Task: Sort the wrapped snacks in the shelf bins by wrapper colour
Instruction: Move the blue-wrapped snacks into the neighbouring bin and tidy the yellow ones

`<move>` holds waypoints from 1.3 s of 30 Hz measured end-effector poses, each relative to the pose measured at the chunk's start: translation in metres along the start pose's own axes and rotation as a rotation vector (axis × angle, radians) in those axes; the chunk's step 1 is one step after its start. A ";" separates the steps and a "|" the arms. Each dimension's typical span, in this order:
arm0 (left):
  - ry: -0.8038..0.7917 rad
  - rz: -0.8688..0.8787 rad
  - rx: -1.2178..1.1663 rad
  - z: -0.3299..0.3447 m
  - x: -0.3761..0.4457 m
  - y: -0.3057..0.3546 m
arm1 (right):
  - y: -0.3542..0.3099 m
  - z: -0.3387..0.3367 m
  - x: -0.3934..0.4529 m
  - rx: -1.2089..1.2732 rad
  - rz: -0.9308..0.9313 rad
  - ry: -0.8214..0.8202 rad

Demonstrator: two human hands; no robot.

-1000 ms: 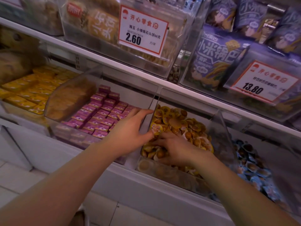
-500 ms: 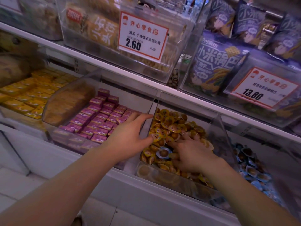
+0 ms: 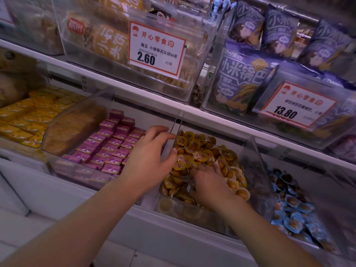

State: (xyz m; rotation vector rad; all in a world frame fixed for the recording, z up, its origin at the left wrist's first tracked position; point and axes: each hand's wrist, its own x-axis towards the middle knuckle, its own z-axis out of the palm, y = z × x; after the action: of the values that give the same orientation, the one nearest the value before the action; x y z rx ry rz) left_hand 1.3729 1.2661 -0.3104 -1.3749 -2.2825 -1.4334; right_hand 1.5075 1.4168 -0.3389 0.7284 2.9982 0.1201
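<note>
Small round snack cups in yellow wrappers (image 3: 198, 149) fill the clear middle bin (image 3: 194, 211). My right hand (image 3: 210, 182) lies palm down on this pile with its fingers spread and the tips and thumb buried among the cups, so I cannot see whether it holds one. My left hand (image 3: 152, 157) straddles the clear wall (image 3: 178, 122) between this bin and the one with purple boxed snacks (image 3: 111, 143). Its curled fingers are on the purple side and its thumb presses the yellow cups. Blue-wrapped cups (image 3: 289, 214) lie in the bin to the right.
Yellow boxed snacks (image 3: 28, 116) fill the far-left bin. The shelf above carries clear bins with price cards 2.60 (image 3: 157, 49) and 13.80 (image 3: 296, 106), tan packets and purple bags (image 3: 242, 78). A white shelf front (image 3: 107, 205) runs below the bins.
My right hand has slid deeper and farther back into the yellow cups, covering the spot where a blue-rimmed cup showed half a second ago. My left hand's fingers have curled at the bin wall.
</note>
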 end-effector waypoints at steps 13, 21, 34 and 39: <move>0.020 0.155 0.026 0.003 -0.006 0.013 | 0.037 -0.012 -0.006 0.630 0.177 0.395; -0.108 0.115 0.096 0.009 -0.002 0.010 | 0.005 -0.011 -0.006 0.088 -0.131 -0.048; -0.123 0.108 0.062 0.004 -0.004 0.007 | 0.012 -0.002 0.006 -0.169 -0.181 0.007; 0.002 0.122 0.009 0.003 -0.001 0.012 | 0.034 -0.009 -0.006 0.303 0.058 0.281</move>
State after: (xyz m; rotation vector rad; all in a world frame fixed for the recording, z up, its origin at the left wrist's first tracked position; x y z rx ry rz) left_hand 1.3835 1.2689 -0.3045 -1.4811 -2.1591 -1.3847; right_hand 1.5279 1.4432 -0.3263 0.8930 3.3062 -0.2572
